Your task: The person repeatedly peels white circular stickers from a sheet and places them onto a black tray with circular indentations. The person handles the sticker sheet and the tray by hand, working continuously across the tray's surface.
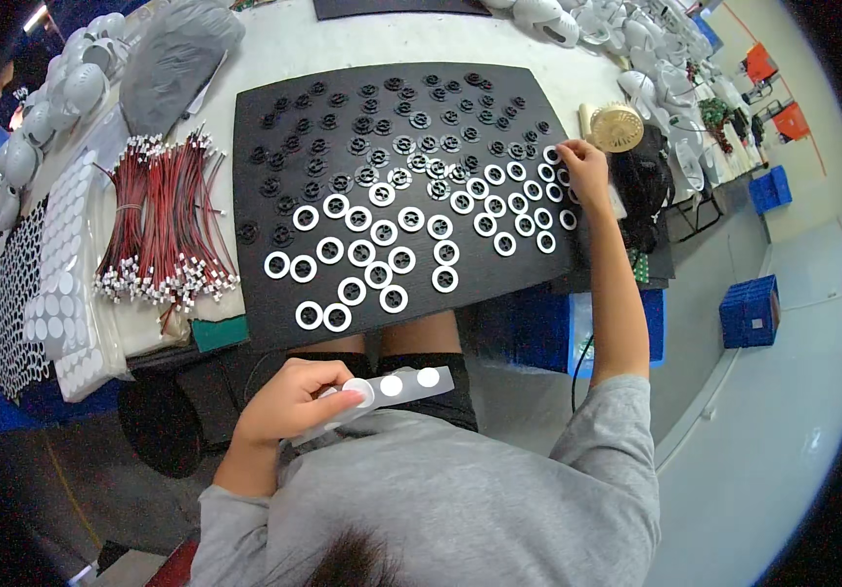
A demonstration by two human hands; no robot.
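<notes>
My left hand point(296, 396), near my lap, is closed on a pale backing strip point(411, 385) bearing round white stickers, its thumb over one of them. My right hand point(588, 172) reaches to the right edge of a black mat point(489, 277), with thumb and fingers pinched beside a white ring there; anything between the fingertips is too small to make out. Many small black round parts point(382, 126) lie in rows across the mat. Those nearer me and to the right carry white rings point(337, 305), while the far ones are bare black.
Left of the mat lie bundles of red and black wires point(157, 210) with white connectors, and sheets of white round stickers point(67, 293). A grey bag point(178, 64) and white rounded shells point(84, 88) stand farther back. At right are a gold round object point(617, 128) and a blue crate point(749, 311).
</notes>
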